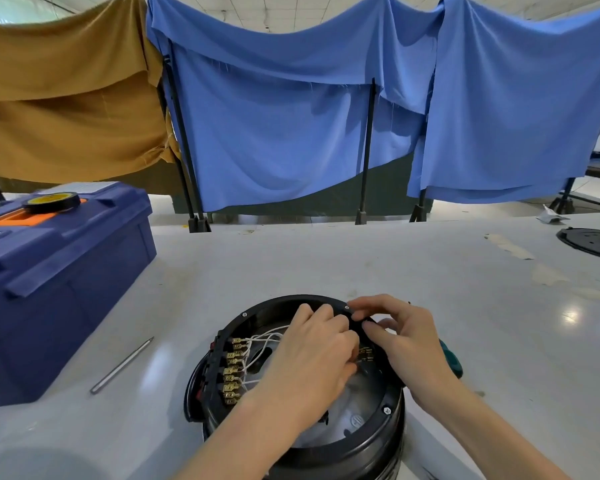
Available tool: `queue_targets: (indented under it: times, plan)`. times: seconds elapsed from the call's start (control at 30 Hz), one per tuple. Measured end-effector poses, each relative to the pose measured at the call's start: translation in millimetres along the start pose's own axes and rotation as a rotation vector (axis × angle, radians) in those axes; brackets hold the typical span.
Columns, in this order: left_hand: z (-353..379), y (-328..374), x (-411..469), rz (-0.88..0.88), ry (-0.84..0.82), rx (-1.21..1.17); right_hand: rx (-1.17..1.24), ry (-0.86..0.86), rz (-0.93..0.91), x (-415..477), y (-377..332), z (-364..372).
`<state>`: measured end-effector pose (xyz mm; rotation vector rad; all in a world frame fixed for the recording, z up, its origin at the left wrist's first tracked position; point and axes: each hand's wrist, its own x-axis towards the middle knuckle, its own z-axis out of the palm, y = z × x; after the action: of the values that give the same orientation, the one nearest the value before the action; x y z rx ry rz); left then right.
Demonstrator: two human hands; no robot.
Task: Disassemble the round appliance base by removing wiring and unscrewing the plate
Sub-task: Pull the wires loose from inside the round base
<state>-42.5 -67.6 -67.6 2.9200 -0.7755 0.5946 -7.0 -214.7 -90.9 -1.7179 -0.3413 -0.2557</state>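
The round appliance base (371,452) stands upturned on the table at the near edge, straight in front of the person, with its open underside facing up. Taking 12 o'clock as the far side of its rim, a row of brass spade terminals (232,372) runs along the inside from 8 to 10 o'clock; thin white wires (265,336) lead from them toward the centre and pass under the left hand (312,362). A second, smaller pair of terminals (366,353) sits at about 2 o'clock, in the gap between the two hands; the metal plate (355,400) lies beneath, its rim screws showing at 11, 1 and 4 o'clock.

The left hand reaches across the middle with its fingers curled down at 1 o'clock; its knuckles hide what it has hold of, so I cannot tell, though it is probably a wire end. The right hand (407,344) comes in from 3 o'clock; its thumb and forefinger pinch the black rim at 1 o'clock, steadying the base.

The coming pull turns on this: the small terminals lie just at 4 o'clock from the left fingertips and touching distance from the right thumb; the right hand is the nearer, and the wires' long axis runs from 9 toward 2 o'clock, so a tug should follow that line.

Outward: a green-handled screwdriver (451,358) lies just behind the right hand at 3 o'clock; a metal rod (122,365) lies at 9 o'clock; a blue toolbox (59,271) stands at 10 o'clock.
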Motion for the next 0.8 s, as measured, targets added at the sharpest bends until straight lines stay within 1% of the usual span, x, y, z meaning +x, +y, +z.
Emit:
queue_targets:
  times: [0.17, 0.37, 0.47, 0.53, 0.6, 0.73, 0.8]
  plan:
    - [1.0, 5.0, 1.1, 0.016, 0.018, 0.090, 0.013, 0.022, 0.005, -2.6, 1.3, 0.9]
    - [0.9, 8.0, 3.1, -0.022, -0.060, 0.137, 0.024, 0.003, 0.017, -4.1, 2.2, -1.3]
    - [-1.4, 10.4, 1.6, -0.026, -0.051, 0.157, 0.036, -0.011, -0.001, -6.1, 3.4, -1.6]
    - [-4.4, 13.0, 2.1, -0.047, -0.026, 0.141, 0.080, -0.008, 0.019, -7.0, 4.9, -2.0]
    - [1.4, 12.8, 0.2, -0.086, -0.022, 0.073, 0.117, -0.017, 0.061, -7.5, 6.6, -1.9]
    - [4.0, 11.1, 1.7, -0.161, -0.066, 0.023, 0.110, -0.028, 0.091, -8.5, 8.5, -0.6]
    - [-1.2, 15.3, 2.6, -0.141, -0.032, 0.028, 0.105, -0.026, 0.092, -8.5, 9.1, -0.6]
